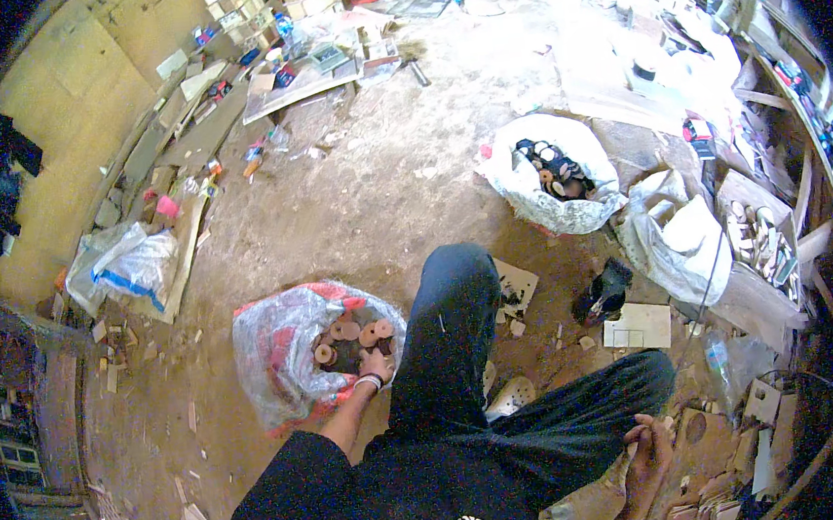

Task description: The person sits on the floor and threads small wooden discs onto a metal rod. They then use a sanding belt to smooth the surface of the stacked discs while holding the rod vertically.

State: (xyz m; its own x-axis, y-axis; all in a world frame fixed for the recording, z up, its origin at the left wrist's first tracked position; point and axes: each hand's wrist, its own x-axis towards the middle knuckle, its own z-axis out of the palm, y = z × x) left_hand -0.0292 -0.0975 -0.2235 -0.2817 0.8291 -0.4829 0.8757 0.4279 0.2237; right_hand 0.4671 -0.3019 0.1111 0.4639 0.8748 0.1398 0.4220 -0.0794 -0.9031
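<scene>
My left hand (376, 365) reaches into the mouth of a white-and-red woven sack (276, 356) on the ground by my knee. Flat, round tan discs with small centre holes (369, 335) lie inside it, and my fingers are partly hidden among them. A pale band circles that wrist. On the other side, my right hand (649, 448) is beside my bent right leg, its fingers curled in. Whether anything small is inside them is too unclear to make out. Farther off at the right stands a white sack (556, 213) holding dark and tan round pieces.
A second white bag (677, 237) and a box of pale pieces (761, 235) sit at the right. A dark shoe-like object (605, 291) and a pale board (637, 327) lie near my right knee. Scraps and boards line the left wall; a clear plastic bag (125, 266) lies there.
</scene>
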